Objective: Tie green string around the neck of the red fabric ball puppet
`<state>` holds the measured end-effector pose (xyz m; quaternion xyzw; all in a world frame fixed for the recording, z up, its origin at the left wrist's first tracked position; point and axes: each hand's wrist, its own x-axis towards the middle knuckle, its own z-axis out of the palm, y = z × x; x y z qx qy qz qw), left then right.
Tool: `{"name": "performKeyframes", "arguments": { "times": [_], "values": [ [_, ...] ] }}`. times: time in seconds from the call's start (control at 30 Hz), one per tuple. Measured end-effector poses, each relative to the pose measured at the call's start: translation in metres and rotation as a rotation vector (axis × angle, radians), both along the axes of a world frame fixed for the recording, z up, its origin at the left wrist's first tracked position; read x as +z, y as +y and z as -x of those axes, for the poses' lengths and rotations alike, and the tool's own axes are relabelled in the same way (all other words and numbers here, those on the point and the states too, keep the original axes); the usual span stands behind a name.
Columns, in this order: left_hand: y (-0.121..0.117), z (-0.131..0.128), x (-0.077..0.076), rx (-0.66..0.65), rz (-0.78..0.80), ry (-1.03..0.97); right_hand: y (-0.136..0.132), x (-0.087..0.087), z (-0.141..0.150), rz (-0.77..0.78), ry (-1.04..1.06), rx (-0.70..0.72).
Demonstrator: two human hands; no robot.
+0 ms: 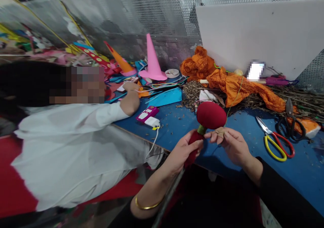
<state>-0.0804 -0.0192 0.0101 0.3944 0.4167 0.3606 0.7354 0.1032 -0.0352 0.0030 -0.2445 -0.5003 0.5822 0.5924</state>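
A dark red cloth-covered piece with a rounded, stuffed head point(211, 115) is held upright over the table's front edge. My left hand point(187, 149) is closed round its red cloth stem, just below a green band point(201, 130) at the neck. A thin stick runs down from that hand along my forearm. Close on the right, my right hand point(234, 146) has its fingers pinched together beside the neck. A small tan bit point(219, 132) shows at these fingertips; whether it is cloth or a finger wrap I cannot tell. A thin green thread point(230, 110) comes down to the same fingers.
Red-and-yellow-handled scissors point(275, 141) and black scissors point(291, 121) lie at right. Behind are orange cloth bundles point(227, 86), dry stalks point(306, 103) and a lit phone point(255, 71). A pink cone hat point(153, 61) and purple device point(148, 115) stand left, near a co-worker's white sleeve point(106, 115).
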Motion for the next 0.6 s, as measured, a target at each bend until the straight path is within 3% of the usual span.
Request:
{"name": "performKeyframes", "arguments": {
  "times": [0.07,0.17,0.3,0.4,0.47,0.6],
  "values": [
    [-0.001,0.000,-0.002,-0.026,0.000,0.004,0.001,-0.004,0.002,0.075,0.004,0.020],
    [0.000,0.000,-0.004,-0.049,-0.019,0.049,0.001,-0.005,0.003,0.039,-0.260,-0.081],
    [0.006,-0.002,-0.008,-0.028,-0.114,0.201,-0.007,-0.008,0.010,-0.311,-0.674,-0.261],
    [0.011,-0.004,-0.017,-0.024,-0.354,0.470,-0.013,-0.011,0.014,-0.626,-0.917,-0.277],
    [0.012,-0.003,-0.022,-0.061,-0.517,0.702,-0.013,-0.009,0.013,-0.718,-0.952,-0.230],
    [0.010,0.001,-0.021,-0.240,-0.629,1.103,-0.006,0.008,0.000,-0.651,-0.784,-0.176]
  ]
}}
